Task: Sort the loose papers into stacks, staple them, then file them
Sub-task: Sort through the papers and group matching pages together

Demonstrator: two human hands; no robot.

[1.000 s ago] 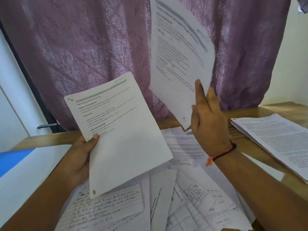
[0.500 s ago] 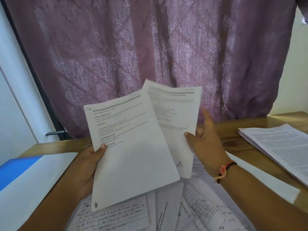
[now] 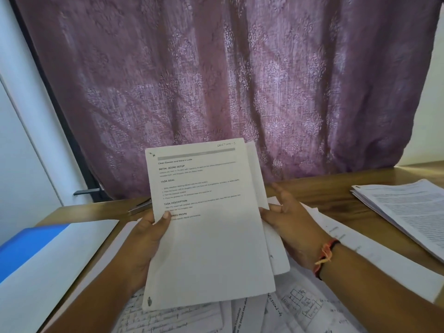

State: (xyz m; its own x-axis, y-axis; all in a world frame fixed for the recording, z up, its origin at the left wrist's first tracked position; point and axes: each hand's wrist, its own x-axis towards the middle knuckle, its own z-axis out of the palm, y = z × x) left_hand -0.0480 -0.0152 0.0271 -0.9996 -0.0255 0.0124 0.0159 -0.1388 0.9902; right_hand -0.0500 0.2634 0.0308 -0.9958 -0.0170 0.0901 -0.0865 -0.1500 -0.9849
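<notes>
**Second sheet brought in behind the first**

A second before, our right hand (image 3: pixel 288 224) had held the second sheet (image 3: pixel 278 255) high and well apart from the printed sheet (image 3: pixel 209 236) in our left hand (image 3: pixel 149 241); now the two lay together, the second sheet behind the printed sheet and showing only as a strip along its right edge; both stood raised above the near middle of the table (image 3: pixel 324 188), in front of the curtain (image 3: pixel 240 80).

Our left hand pinched the printed sheet at its left edge, thumb curled onto the front, the other fingers hidden behind; our right hand met the right edge, thumb on the second sheet and fingers fairly straight behind it, a light pinch as far as we could tell.

We judged this the start of one sorted stack; the edges were not yet squared, so aligning them seemed the next need. Much was left; the loose papers (image 3: pixel 307 306) lay strewn on the table beneath our hands, some handwritten; a thick stack (image 3: pixel 403 212) lay at the far right; a blue folder (image 3: pixel 24 246) waited at the near left; a small metal thing (image 3: pixel 140 206) lay just beyond the left hand, possibly the stapler, though we could not tell; stapling and filing, we judged, were yet to come for this pair.
</notes>
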